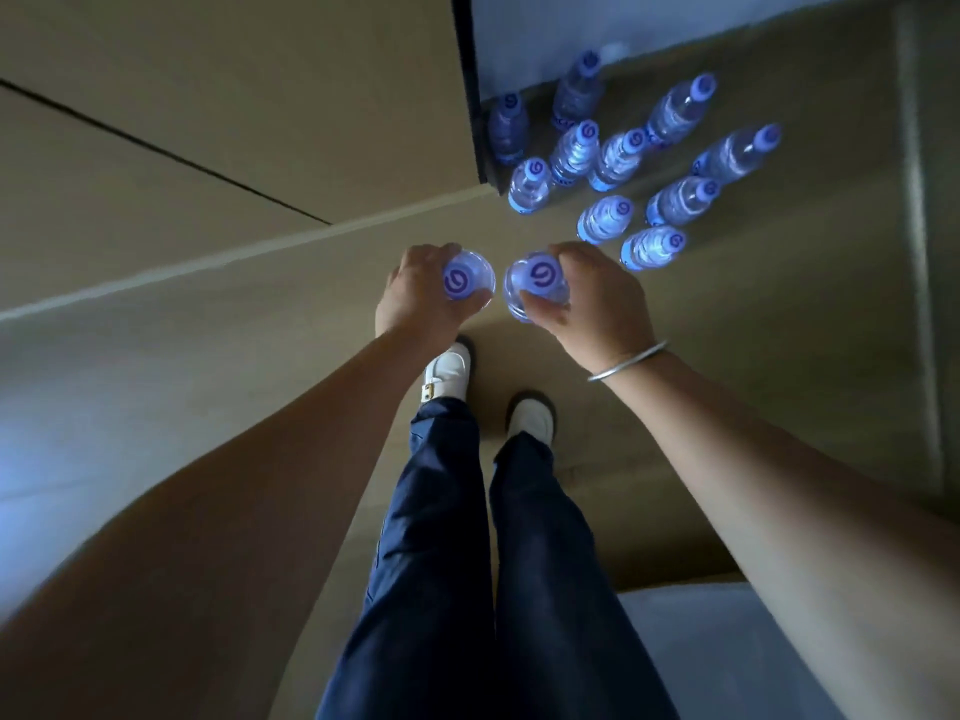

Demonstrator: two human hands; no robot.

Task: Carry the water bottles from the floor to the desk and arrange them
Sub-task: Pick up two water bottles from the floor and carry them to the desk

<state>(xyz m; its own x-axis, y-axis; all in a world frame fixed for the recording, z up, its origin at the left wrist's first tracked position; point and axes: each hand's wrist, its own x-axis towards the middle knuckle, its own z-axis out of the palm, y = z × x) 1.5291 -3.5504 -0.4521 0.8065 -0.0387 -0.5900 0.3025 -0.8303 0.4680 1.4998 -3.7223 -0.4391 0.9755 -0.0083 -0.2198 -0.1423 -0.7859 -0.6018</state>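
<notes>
Head view, looking straight down. Left hand point(415, 293) grips 1 water bottle point(466, 284) by the shoulder, fingers curled round it, cap facing the camera. Right hand point(592, 298) grips a 2nd bottle point(535, 285) the same way, thumb across the near side. The 2 held bottles are just beside each other, not clearly touching, above the floor point(208, 381) in front of the feet. Cannot tell whether their bases are on the floor or lifted.

Remaining bottles stand upright on the floor ahead and to the right, in a loose cluster point(613, 163); 10 counted. Nearest one point(652, 246) is just beside the right hand. 2 at the far left of the cluster sit against a dark-edged panel point(470, 96), lower part of some furniture; cannot tell what it is. All have blue-purple caps with a swirl logo.

White shoes: left point(448, 374) under the left wrist, right point(531, 415) slightly back. Dark blue trousers point(441, 537). Silver bangle point(626, 362) on the right wrist. Pale surface corner point(727, 657) at bottom right. Lighting dim, frame slightly blurred.
</notes>
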